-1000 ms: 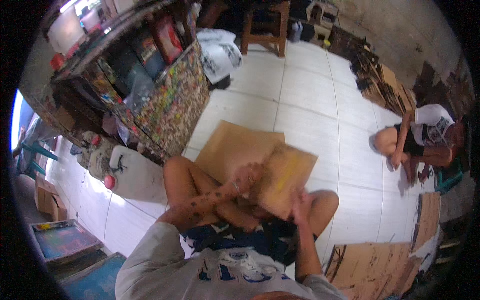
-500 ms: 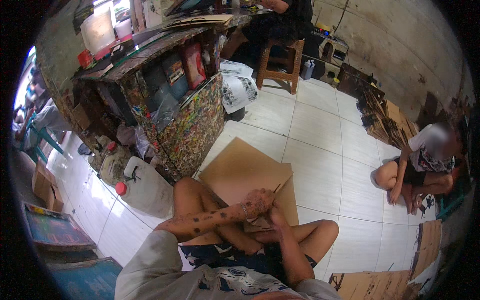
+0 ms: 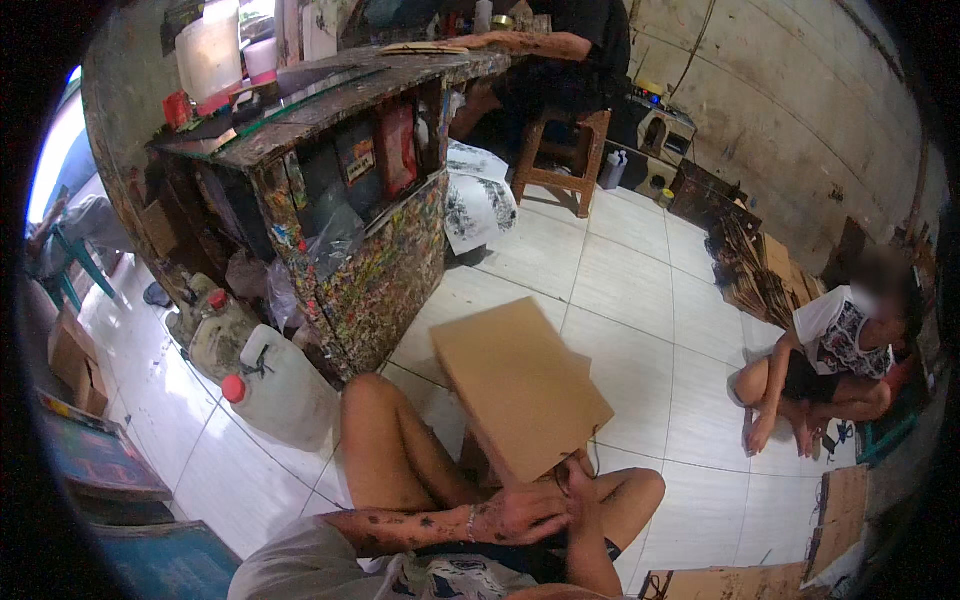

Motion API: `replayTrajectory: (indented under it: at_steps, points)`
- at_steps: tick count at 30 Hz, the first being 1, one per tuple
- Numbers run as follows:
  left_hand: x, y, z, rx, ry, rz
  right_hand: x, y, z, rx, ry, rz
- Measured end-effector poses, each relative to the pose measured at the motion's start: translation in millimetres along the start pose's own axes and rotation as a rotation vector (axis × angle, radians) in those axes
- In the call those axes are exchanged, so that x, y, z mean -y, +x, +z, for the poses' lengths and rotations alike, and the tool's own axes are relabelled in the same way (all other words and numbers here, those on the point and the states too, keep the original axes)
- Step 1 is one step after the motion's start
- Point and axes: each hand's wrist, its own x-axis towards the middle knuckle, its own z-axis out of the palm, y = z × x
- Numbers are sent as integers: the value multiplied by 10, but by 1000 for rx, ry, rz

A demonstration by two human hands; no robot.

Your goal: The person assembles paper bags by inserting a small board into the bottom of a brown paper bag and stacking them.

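A flat brown paper bag tilts up in front of my crossed legs, a thin dark cord looping at its near right corner. My right hand is closed on that corner, by the cord. Against it lies my left hand, fingers curled inward just below the bag's near edge. What the left fingers pinch, if anything, is hidden. Dark spots mark my left forearm, and a bracelet circles the wrist. Part of another brown sheet shows behind the bag's right edge.
A paint-crusted workbench stands ahead left, with plastic jerrycans beside it. Someone sits on a brown stool at the bench. Another person sits on the floor at right, near stacked brown bags. More bags lie at lower right.
The bag has been raised and tilted off the floor. Both my hands have moved down toward my lap, to its near edge. At the bench, the other person's arm now stretches left.
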Motion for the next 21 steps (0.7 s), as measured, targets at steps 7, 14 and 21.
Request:
replayTrajectory:
  at_steps: [7,14,21]
  points:
    - [1690,-1308,436,351,661,-237,1180,399,885,-30,676,-161]
    - [1940,-1209,517,534,730,-510,2343,188,1336,455,744,-426]
    - [1891,-926,390,645,825,-629,2312,141,1121,154,594,-492]
